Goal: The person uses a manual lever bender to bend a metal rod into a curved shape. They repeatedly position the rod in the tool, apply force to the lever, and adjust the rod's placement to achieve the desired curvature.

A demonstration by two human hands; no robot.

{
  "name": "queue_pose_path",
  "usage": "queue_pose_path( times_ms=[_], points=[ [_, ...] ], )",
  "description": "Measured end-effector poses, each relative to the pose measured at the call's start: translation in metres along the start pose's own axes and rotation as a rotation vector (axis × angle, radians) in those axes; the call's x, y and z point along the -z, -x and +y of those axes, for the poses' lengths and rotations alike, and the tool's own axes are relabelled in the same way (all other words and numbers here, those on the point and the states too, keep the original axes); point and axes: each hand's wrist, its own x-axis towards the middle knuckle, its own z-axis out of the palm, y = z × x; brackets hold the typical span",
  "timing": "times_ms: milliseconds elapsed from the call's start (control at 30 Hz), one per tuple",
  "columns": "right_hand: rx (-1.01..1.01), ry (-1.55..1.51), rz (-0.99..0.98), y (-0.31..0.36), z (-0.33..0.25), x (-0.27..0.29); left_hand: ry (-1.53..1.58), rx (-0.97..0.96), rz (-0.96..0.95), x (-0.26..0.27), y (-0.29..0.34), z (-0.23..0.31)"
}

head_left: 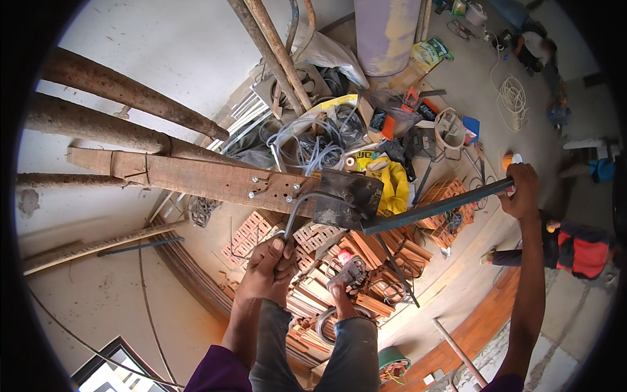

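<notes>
My left hand (271, 262) is closed around one end of a thin bent steel rod (295, 212). From there the rod curves up over a timber plank (215, 176) and onto a dark metal block (333, 208) fixed at the plank's right end. Several bolts (255, 187) stick up from the wood beside the rod. Out at the right, my right hand (522, 191) grips the far end of a long dark flat metal bar (434, 213). This bar's other end lies against the block. Under the block, a thin dark rod (398, 271) slants downward.
Rusty poles (98, 130) crowd the left. Hollow bricks (251, 235) and stacked red-brown pieces (392, 251) lie below the plank. Beyond it are clear tubing (307, 140), a yellow bag (394, 186) and a bucket (450, 129). A person in red and black (584, 251) is at the right.
</notes>
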Motion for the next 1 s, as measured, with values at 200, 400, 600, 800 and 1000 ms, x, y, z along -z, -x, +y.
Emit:
queue_pose_path(
  times_ms=[200, 400, 600, 800, 1000],
  points=[
    [0.036, 0.011, 0.011, -0.003, 0.002, 0.012, -0.02, 0.016, 0.002, 0.005, -0.003, 0.002],
    [0.063, 0.037, 0.012, -0.017, -0.007, 0.029, 0.0, 0.065, 0.002, 0.003, -0.004, 0.009],
    [0.05, 0.087, -0.164, -0.076, -0.001, 0.05, 0.15, 0.159, 0.049, -0.01, 0.004, 0.01],
    [0.114, 0.005, -0.271, -0.11, 0.013, 0.048, 0.178, 0.164, 0.087, -0.016, 0.006, 0.01],
    [0.12, -0.032, -0.298, -0.086, 0.024, 0.038, 0.149, 0.168, 0.106, -0.007, 0.007, 0.006]
  ],
)
